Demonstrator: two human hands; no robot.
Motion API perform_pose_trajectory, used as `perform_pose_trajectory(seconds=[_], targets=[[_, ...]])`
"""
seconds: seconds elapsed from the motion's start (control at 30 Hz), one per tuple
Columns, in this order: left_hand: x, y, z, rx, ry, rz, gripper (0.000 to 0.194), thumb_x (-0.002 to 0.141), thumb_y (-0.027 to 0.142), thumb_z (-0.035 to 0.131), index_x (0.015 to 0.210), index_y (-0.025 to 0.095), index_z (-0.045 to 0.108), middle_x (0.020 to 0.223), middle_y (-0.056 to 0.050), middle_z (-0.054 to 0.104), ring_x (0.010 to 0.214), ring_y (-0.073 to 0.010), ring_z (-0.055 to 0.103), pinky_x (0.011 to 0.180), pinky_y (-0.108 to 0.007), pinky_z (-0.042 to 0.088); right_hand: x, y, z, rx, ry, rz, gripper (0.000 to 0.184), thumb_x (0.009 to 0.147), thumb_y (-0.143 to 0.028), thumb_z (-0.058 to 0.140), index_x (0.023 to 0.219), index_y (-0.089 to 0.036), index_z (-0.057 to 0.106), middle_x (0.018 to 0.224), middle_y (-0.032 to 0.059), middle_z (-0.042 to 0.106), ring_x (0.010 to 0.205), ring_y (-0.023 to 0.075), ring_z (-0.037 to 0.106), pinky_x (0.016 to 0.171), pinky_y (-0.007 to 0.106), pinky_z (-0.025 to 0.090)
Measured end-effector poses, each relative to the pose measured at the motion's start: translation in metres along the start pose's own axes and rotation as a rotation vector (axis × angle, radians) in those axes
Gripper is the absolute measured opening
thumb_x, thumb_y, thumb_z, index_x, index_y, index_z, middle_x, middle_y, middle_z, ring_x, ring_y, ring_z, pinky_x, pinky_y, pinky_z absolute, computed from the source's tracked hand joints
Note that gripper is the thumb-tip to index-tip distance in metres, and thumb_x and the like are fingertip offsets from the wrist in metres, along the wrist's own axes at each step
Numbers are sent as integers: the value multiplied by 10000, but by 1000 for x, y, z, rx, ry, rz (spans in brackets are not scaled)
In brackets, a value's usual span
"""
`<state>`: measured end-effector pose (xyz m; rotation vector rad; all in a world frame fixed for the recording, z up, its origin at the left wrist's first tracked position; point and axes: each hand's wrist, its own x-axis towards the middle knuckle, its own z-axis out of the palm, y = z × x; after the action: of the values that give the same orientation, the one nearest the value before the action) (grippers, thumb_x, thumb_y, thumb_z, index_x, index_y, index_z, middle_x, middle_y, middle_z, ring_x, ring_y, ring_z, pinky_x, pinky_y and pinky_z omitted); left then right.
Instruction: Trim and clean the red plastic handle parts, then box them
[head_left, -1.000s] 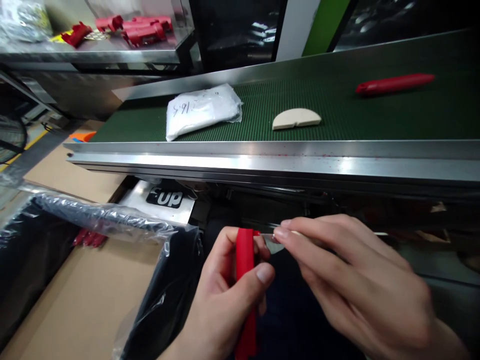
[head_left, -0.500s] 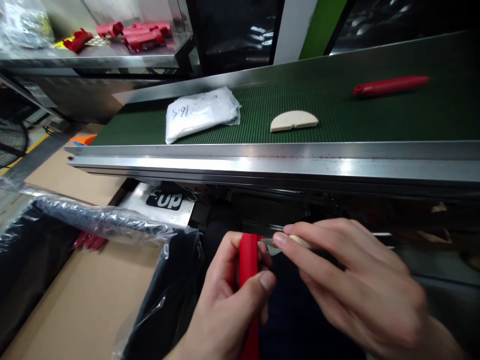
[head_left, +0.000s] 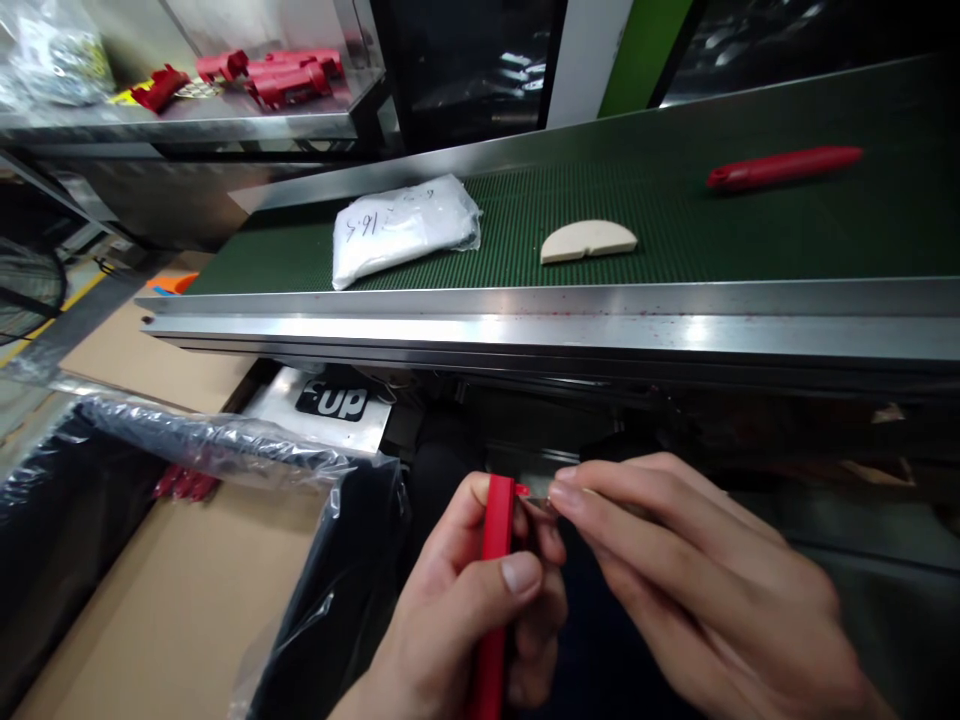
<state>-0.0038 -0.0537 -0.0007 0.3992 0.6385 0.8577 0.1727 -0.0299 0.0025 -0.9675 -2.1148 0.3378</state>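
Left hand (head_left: 450,605): 6 o'clock, nearest; fingers curled round red strip, thumb pressed on its face.
Red strip (head_left: 496,535): held upright in left hand, tilted slightly; small red nub (head_left: 523,491) sticks out at top, right side.
Right hand (head_left: 705,575): between 4 and 5 o'clock; thumb and finger pinched on thin tool.
Thin tool (head_left: 538,502): between the hands, pointing at nub; blurred, contact can't tell; rest mostly hidden by fingers.
Lined box (head_left: 142,590): 8 o'clock; clear plastic (head_left: 225,432) over rim, tan bottom, red pieces (head_left: 184,482) in far corner.
Silver panel (head_left: 330,408): 9 o'clock, just beyond box, "UP" lettering.
Metal rail (head_left: 487,318): 12 o'clock, along near edge of belt.
Green belt (head_left: 517,200): ribbed, beyond rail, spans 10 to 2 o'clock.
White packet (head_left: 405,228): 11 o'clock, on belt, handwriting on top.
Cream half-disc (head_left: 589,240): 1 o'clock, on belt, flat side near, small notch.
Long red part (head_left: 784,168): 2 o'clock, on belt, lying flat.
Counter (head_left: 225,125): 10 to 11 o'clock, past belt; red shells (head_left: 289,80) and clear bag (head_left: 56,60) on it.
Green post (head_left: 649,50): 1 o'clock, behind belt.
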Motion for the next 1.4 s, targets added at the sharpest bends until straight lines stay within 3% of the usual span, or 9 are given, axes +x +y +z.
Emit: perform_pose_trajectory(seconds=[0.1,0.3,0.5,0.6,0.8,1.27,1.4], targets=[[-1,-1,1,2,-22,-8,140,910,346,600,964,238,528,717,20,462,485,-62,353,422,-112,317,1,0,0,-22,-4,0,329,863,-3,542,1124,-156,672,1024,90,697,937,170,638,734,301,552],[-2,-2,-1,-33,-30,-35,146,893,325,609,956,230,517,940,-13,484,525,-46,381,404,-106,315,-6,4,2,-25,12,-20,355,856,1,556,1160,-154,655,1026,100,690,947,189,631,742,330,544],[-2,-5,-1,-117,-214,36,183,897,295,590,913,190,441,928,-26,506,551,-33,446,470,-106,375,-10,15,0,-61,93,67,449,810,74,577,1206,-129,637,1105,105,652,1002,189,608,829,342,520],[1,-7,-2,-186,-239,22,130,958,331,501,986,206,473,979,-37,496,519,-23,426,410,-89,367,-13,15,-3,9,23,11,419,818,58,577,1192,-123,638,1118,110,635,1039,202,594,833,352,518],[8,-11,-3,-246,-406,47,268,1009,359,336,1040,170,523,667,-10,461,380,-52,300,319,-102,316,-12,10,-1,-45,-25,-40,357,859,-10,549,1161,-170,650,1077,97,652,994,217,599,781,369,510],[10,-15,-1,-272,-372,64,298,994,367,351,998,151,556,622,-19,488,380,-64,349,356,-114,350,-23,17,-4,-129,-87,-88,497,840,-21,556,1304,-200,569,1217,111,610,1079,263,553,869,450,461],[4,-18,1,-339,-236,-46,382,1014,375,262,995,124,549,579,-19,478,364,-65,328,348,-108,307,-23,14,1,-210,-8,-72,441,836,-18,567,1217,-234,622,1137,86,663,1004,257,591,863,458,447]])
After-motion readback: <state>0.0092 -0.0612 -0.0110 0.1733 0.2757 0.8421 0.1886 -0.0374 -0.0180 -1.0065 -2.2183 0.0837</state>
